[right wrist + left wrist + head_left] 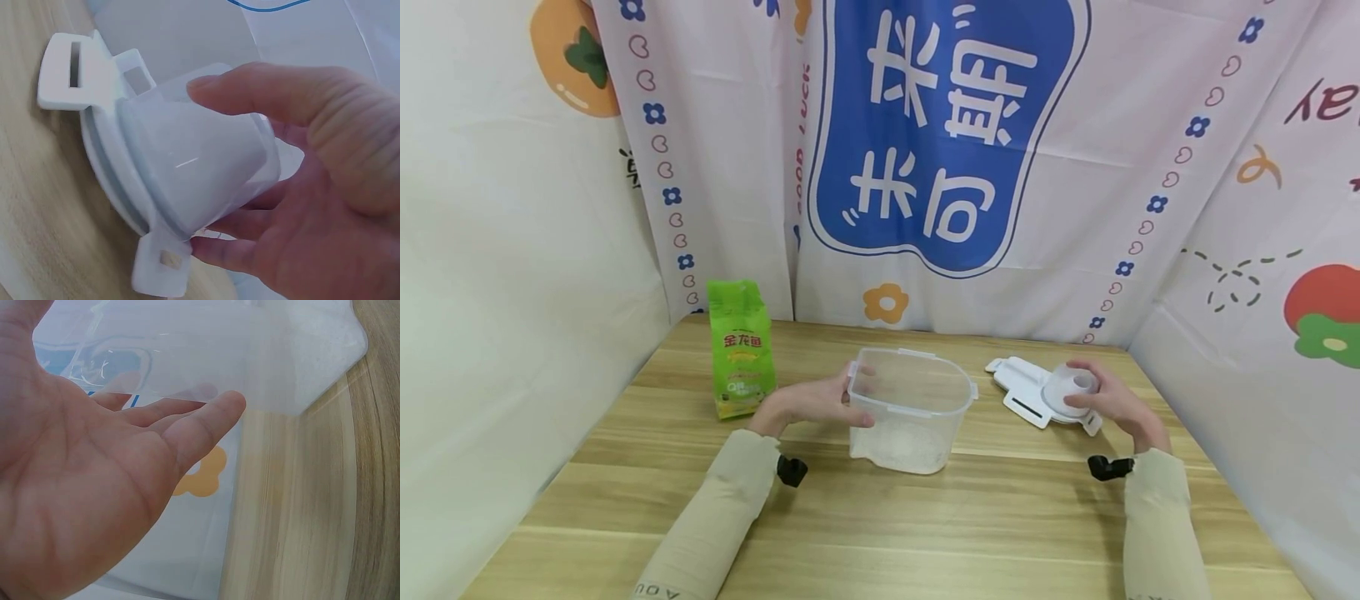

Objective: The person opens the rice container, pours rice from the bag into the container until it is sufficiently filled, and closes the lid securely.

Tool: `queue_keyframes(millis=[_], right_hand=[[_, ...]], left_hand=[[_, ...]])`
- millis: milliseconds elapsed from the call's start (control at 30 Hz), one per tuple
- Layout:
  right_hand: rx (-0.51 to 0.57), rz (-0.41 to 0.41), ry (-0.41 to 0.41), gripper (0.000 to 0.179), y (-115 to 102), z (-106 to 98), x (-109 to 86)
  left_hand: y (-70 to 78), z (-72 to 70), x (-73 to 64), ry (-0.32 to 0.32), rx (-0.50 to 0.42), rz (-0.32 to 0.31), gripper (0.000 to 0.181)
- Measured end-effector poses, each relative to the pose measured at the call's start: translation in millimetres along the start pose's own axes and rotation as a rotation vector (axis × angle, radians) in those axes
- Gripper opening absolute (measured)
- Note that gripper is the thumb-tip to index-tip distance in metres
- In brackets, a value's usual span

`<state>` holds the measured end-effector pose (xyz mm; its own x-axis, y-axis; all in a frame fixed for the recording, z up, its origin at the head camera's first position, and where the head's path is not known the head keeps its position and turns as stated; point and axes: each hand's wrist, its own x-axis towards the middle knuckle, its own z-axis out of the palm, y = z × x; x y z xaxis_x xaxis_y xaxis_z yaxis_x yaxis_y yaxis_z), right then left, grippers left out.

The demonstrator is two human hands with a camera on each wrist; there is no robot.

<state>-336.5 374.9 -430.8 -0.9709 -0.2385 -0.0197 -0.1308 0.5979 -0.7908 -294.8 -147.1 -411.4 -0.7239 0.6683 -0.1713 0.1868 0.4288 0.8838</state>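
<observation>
A clear plastic storage container (917,437) with clip tabs on its rim stands in the middle of the table, its lower part whitish and speckled. My left hand (823,402) holds it around its left end, some fingers behind the wall and one in front. In the left wrist view the container wall (269,356) rises beside the fingers. At the right, a white lid (1026,392) with side clips lies on the table. Atop the lid is a translucent cup (200,156), gripped by my right hand (1108,396) between thumb and fingers.
A green printed bag (741,358) stands upright at the back left, near my left forearm. The wooden table (880,533) ends at a printed curtain (730,167) along the back, with cloth hanging on both sides.
</observation>
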Motion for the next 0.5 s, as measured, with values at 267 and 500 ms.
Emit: queue_keyframes(millis=[267,500], right_hand=[[-0.018,0.06,-0.017,0.072,-6,-5,-4.9],[-0.128,0.126,0.036,0.071,-26,-8,-7.4]], left_hand=[[-0.5,0.5,0.5,0.002,-0.003,-0.001,0.097],[-0.5,0.4,-0.3,0.009,-0.013,-0.008,0.092]])
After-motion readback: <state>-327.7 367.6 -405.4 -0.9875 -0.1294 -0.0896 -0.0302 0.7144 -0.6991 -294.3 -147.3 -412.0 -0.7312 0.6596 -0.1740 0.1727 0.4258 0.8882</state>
